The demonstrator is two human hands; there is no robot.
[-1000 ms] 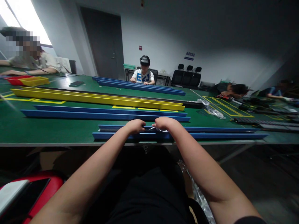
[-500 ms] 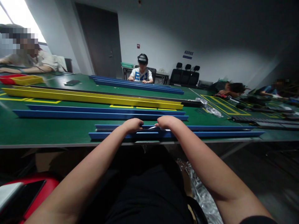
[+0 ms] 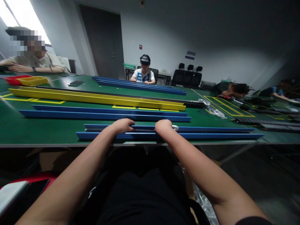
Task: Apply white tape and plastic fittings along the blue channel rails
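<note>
Long blue channel rails (image 3: 217, 136) lie along the near edge of the table in front of me. My left hand (image 3: 124, 125) is bent over the left part of them, fingers curled onto the rail. To its right, my right hand (image 3: 164, 126) is closed above the same rails, palm down. A white ring, like a roll of tape (image 3: 175, 127), sticks out from the right side of that hand. The fingertips of my right hand are hidden behind its back.
Beyond lie another blue rail pair (image 3: 105, 116), yellow rails (image 3: 98, 99) and further blue rails (image 3: 142, 86) on the green table (image 3: 53, 129). Clear plastic wrap (image 3: 214, 109) sits right of the yellow rails. Red and yellow trays (image 3: 32, 81) stand far left. Several people sit around the table.
My hands have moved apart, the left one leftward. The white strip between them is out of sight, and a white ring now shows beside my right hand. The near rails' left end reaches further left.
</note>
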